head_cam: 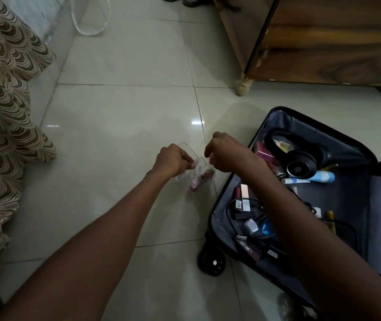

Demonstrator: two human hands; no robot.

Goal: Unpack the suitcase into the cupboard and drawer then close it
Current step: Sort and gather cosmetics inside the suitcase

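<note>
While no brand name or lettering can be read anywhere, a small white barcode sticker (238, 203) is seen on one of the boxed cosmetics in the suitcase (358, 200), its digits too blurred to make out. A clear plastic box (196, 173), hard-walled and rectangular with its hinged lid raised, is held above the glossy pale floor tiles (124, 126), just left of the suitcase. Small pinkish-red rounded items are seen through its walls. The left hand (173, 161) is curled around the box's near side, the thumb pressed against the clear wall. The right hand (225, 152) is held over the box's right edge with its fingers bent downward; whether anything is pinched by them cannot be told.

The suitcase is laid open on the floor, black-shelled with a matt grey fabric lining and a black wheel (212, 262) at its near corner. Inside are seen black over-ear headphones (298, 158) with a round grilled cup, a white and blue tube (310, 178), a black cable, and a scatter of small rectangular boxes and slim tubes. A dark wood-grain cupboard (323, 42) on turned pale feet is seen beyond it, and a scallop-patterned brown and cream cloth (6, 112) at the left.
</note>
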